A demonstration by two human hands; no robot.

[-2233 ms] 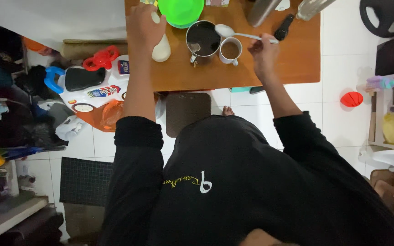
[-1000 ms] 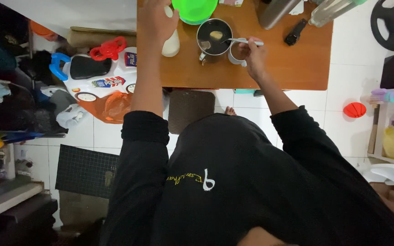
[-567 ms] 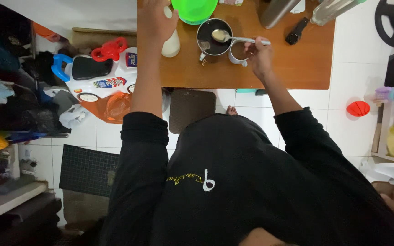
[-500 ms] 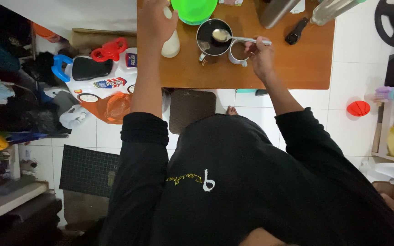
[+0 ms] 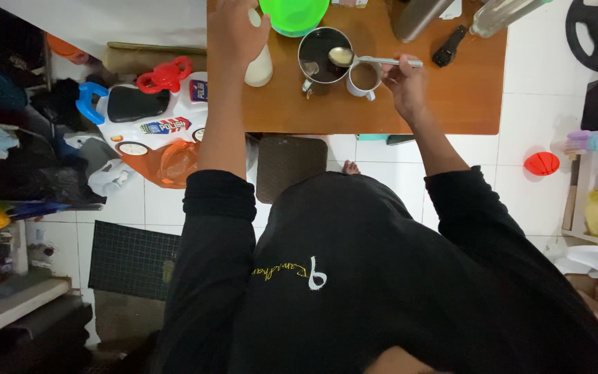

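Observation:
My right hand [image 5: 405, 82] grips the handle of a metal spoon [image 5: 375, 60]. Its bowl hovers at the rim of a metal pot [image 5: 320, 50] of dark liquid, right beside a white mug [image 5: 363, 77] holding brown drink. My left hand [image 5: 235, 34] rests on a white bottle [image 5: 260, 68] at the left of the pot. All stand on a brown wooden table [image 5: 451, 104].
A green bowl [image 5: 295, 14], a steel flask [image 5: 413, 17], a clear bottle [image 5: 500, 15] and a black remote [image 5: 448, 46] stand at the table's far side. A toy ride-on car [image 5: 140, 118] sits left on the white tile floor. A stool [image 5: 286, 165] stands under the table; a red ball [image 5: 540, 163] lies right.
My right hand lifted the spoon out of the pot and drew it right, toward the mug. My left hand stayed on the bottle.

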